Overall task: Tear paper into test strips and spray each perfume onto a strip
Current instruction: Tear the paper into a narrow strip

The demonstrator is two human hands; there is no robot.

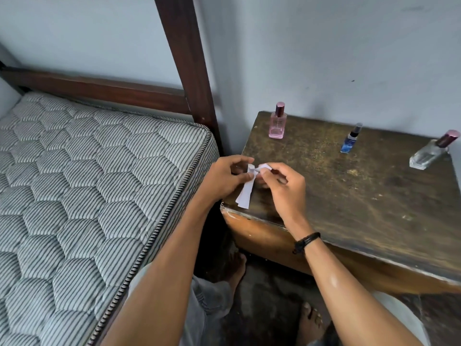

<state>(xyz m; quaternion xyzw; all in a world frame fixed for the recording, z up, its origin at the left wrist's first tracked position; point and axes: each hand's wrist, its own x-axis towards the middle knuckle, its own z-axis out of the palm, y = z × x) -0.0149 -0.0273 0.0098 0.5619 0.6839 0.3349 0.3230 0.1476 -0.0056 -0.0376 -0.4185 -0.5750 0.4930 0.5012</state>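
The paper [245, 196] is a narrow white piece, folded or layered. I hold it by its top edge just above the near left corner of the table [349, 196], and its lower end hangs down toward that corner. My left hand [224, 178] pinches the top on one side between thumb and fingers. My right hand [282, 181] pinches it just beside, with the fingers curled in. The two grips are almost touching, and I judge that is right for starting a tear.

The paper is thin and light, with no stiffness to speak of. It should rip wherever the stress lands, so I want my thumbs close on either side of the line and a slow pull to keep the strip even. Gripping lower down would let it buckle.

Three perfumes stand further back on the table, well apart from each other. A pink bottle [277, 122] is at the far left, a small blue spray [350, 139] is in the middle and a clear bottle [432, 152] is at the right edge. They look like glass, smooth and breakable. To my left lies a striped quilted mattress [87, 183] with a dark wooden bedpost [192, 71] behind it.
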